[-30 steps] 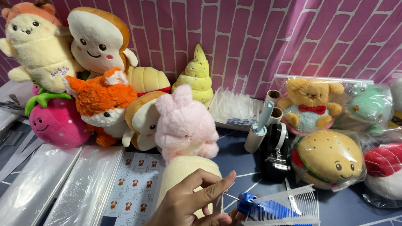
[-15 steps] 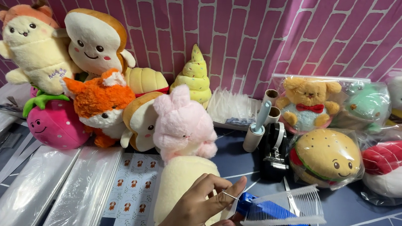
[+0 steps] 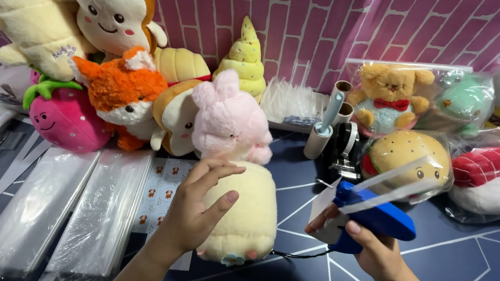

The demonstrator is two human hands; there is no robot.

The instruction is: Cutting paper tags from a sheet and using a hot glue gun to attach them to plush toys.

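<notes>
Left hand [image 3: 195, 211] is resting w/ fingers spread wide on the side of the pink-and-cream bunny plush [image 3: 236, 175], palm against its cream body, not gripping, likely steadying it so it stays put. Plush is lying on the dark blue table [image 3: 474, 262] at centre, pink head toward the back wall, cream feet end toward the camera, partly over a paw-print sheet [image 3: 164, 190]. Right hand [image 3: 373, 251] is wrapping round the handle of a blue tagging gun [image 3: 370, 214], fingers closed on the grip, nose pointing left toward the plush but apart from it; a strip of clear fasteners is sticking out the top at an angle. A thin dark cord is running from under the plush toward the gun area. Stacks of clear plastic bags [image 3: 69, 209] are lying flat at left, near to hand. Along the brick-pattern wall more toys are standing: orange fox [image 3: 119, 90], strawberry [image 3: 65, 118], toast plush [image 3: 111, 5], burger plush in a bag [image 3: 408, 157], teddy w/ red bow in a bag [image 3: 389, 95]. A lint roller [image 3: 323, 129] is leaning beside a black tape dispenser [image 3: 343, 148], btwn bunny and burger.
</notes>
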